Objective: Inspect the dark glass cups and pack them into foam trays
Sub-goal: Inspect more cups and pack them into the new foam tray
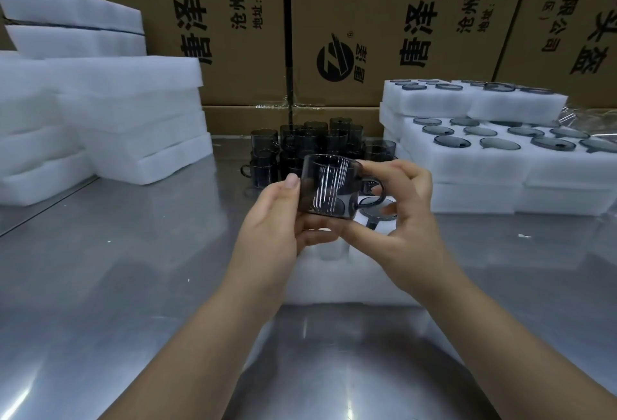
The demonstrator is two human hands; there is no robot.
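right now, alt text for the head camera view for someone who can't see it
Two hands hold a dark glass cup above a foam tray on a metal table: left hand on its side, right hand at its handle. More cups stand behind, filled trays are stacked at right, foam blocks at left, cardboard boxes at the back.

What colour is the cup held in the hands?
The cup is dark smoky grey, see-through glass; head view.

Single head-worn wide-angle view, forward and down, close over the steel table [133, 286], toward stacked cartons [384, 2].
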